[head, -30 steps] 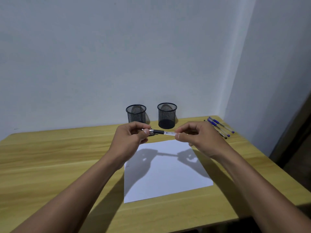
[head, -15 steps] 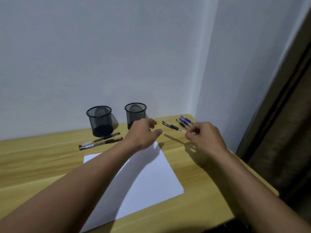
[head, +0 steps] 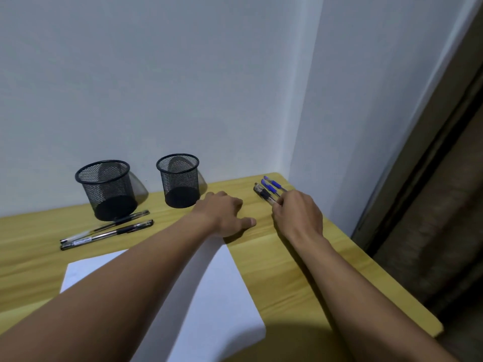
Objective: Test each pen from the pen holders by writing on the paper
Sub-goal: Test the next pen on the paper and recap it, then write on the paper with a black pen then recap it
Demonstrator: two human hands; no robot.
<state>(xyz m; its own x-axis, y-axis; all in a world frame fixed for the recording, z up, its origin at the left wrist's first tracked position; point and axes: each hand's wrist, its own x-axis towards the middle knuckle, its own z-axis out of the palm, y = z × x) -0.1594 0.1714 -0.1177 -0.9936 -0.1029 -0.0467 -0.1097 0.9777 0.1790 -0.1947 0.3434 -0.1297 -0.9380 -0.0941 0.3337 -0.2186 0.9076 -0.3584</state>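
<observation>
Ana: What are the hands doing?

Ben: The right hand [head: 296, 215] is out at 1 o'clock on the table [head: 287, 270]. Its fingers are curled round the near end of a black pen [head: 262, 193]. It looks like a pinch. The pen sits low, just beside the blue pens [head: 274, 183] in the far corner.

Ana: And the other one?

Ben: The left hand [head: 222, 215] rests on the wood at 12 o'clock. Its fingers are loose and it holds nothing.

Ana: Any pens left in the cups?

Ben: I think not. The left pen holder [head: 105, 189] at 10 o'clock and the right pen holder [head: 179, 180] at 11 o'clock both look empty. The two black pens [head: 104, 231] lie on the table right in front of the left one.

Ana: So is the job nearly done?

Ben: I think so, since every pen is out. I cannot tell if those two were tried. The paper [head: 209, 296] lies at 6 o'clock, partly under the arms, and I see no ink on it from here.
</observation>
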